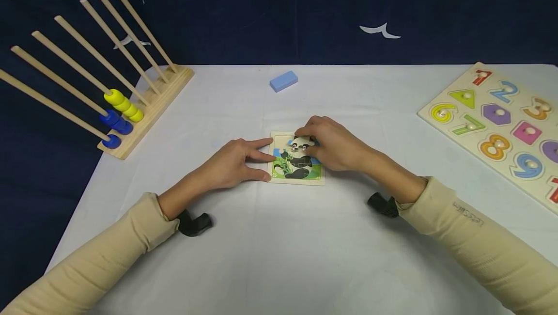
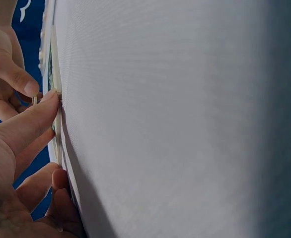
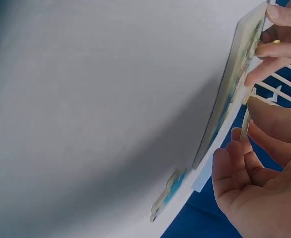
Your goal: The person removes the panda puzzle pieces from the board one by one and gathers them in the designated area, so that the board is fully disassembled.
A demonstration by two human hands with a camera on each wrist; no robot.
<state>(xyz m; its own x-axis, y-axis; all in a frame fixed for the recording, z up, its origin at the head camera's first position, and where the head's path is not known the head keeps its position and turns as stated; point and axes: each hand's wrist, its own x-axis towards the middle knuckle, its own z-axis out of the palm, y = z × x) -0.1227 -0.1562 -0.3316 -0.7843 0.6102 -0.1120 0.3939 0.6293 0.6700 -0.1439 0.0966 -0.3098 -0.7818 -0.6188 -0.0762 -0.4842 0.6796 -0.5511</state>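
Note:
A small square jigsaw puzzle (image 1: 297, 181) with a panda picture and a pale wooden border lies flat on the table. My left hand (image 1: 228, 165) rests at its left edge, thumb and fingers spread along the border. Over the puzzle's upper right part, my right hand (image 1: 337, 146) pinches a thin puzzle piece (image 3: 246, 120) between thumb and fingers, seen edge-on in both wrist views. The hand covers that corner of the picture in the head view. Another loose piece (image 3: 168, 194), partly blue, lies on the cloth beside the puzzle in the right wrist view.
A blue block (image 1: 284, 81) lies behind the puzzle. At the left stands a wooden counting frame (image 1: 148, 116) with tall pegs and yellow and blue beads. A number-and-shape peg board (image 1: 475, 111) lies at the right. A dark blue curtain (image 1: 261, 14) hangs behind the table.

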